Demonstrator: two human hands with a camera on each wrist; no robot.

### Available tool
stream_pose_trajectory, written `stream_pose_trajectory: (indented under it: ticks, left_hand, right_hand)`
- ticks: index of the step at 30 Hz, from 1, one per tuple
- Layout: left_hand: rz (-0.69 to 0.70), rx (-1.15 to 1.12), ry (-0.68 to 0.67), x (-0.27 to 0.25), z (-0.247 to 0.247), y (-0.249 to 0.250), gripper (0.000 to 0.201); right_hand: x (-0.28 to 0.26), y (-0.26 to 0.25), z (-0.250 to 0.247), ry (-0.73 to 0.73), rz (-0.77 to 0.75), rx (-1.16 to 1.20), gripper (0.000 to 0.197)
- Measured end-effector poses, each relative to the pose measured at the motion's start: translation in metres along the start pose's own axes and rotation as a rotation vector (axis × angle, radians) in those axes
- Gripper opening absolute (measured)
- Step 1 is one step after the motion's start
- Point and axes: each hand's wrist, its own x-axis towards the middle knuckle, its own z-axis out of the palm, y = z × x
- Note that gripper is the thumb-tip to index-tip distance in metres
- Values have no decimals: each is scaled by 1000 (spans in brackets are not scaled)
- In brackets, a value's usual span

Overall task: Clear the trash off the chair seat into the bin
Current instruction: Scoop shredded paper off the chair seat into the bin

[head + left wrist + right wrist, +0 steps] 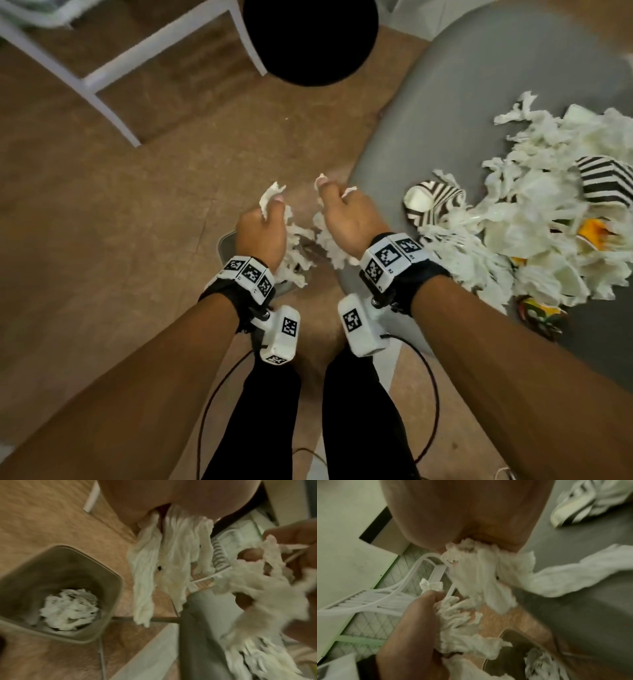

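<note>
A grey chair seat (pixel 462 85) on the right carries a heap of torn white tissue (pixel 548 222), two striped paper cups (pixel 431 202) and an orange wrapper (pixel 592 233). To its left, over the floor, my left hand (pixel 265 222) grips a bunch of tissue strips (pixel 294 250). My right hand (pixel 346 212) grips another bunch (pixel 329 243) beside it. The grey bin (pixel 109 574) stands on the floor below and left of the hands, with tissue (pixel 70 608) inside it. In the head view only a sliver of the bin (pixel 226 246) shows behind my left wrist.
A black round object (pixel 310 41) and a white furniture frame (pixel 102 78) stand on the brown floor farther off. My legs in black and dark cables (pixel 431 394) are below the hands. A white slatted item (pixel 368 601) lies near the wall.
</note>
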Motion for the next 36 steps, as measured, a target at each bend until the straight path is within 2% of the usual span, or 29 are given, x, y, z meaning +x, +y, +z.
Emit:
stream_pose_trajectory:
  ticks: [2,4,5,7,9,12,15,17,21,24,28,30,33,36]
  left_hand:
    - [-51,-25,-8,6,-23,-23,38]
    - [-66,-143,-67,11,-38,-42,23]
    - [-76,-196,-106,13,-47,-52,26]
    - [-108,-226,-163,26,-56,-75,39]
    - [-148,-182,-179,42,-60,-99,42]
    - [-218,-148,-205,59,-58,-126,51]
    - [-213,-112,-220,66,-53,-137,50]
    - [-211,-82,-256,65,-51,-131,44]
    - [-222,25,-372,64,-47,-124,45]
    - [-206,87,-348,63,-46,-121,44]
    - [-113,147,-306,58,-41,-96,26]
    - [-81,163,-317,55,-34,-77,20]
    - [55,233,-361,42,-10,-41,22]
    - [246,258,-429,14,32,9,22]
  right_hand:
    - [5,-14,34,-118,44,89,38]
    - [10,-18,63,-190,89,136,32]
    - [14,-17,80,-220,102,143,32]
    - [22,-15,107,-256,124,147,45]
    - [30,-9,125,-270,100,109,54]
    - [37,2,140,-368,124,2,67]
    - [46,25,151,-407,170,4,87]
    - [55,42,152,-375,159,39,82]
    - [53,32,135,-276,138,49,41]
    - [56,29,126,-199,122,82,38]
    - [46,18,95,-181,44,126,43]
    - [35,16,69,-162,8,175,36]
    - [16,24,21,-106,-25,217,25]
    - [-3,53,-38,11,-37,247,22]
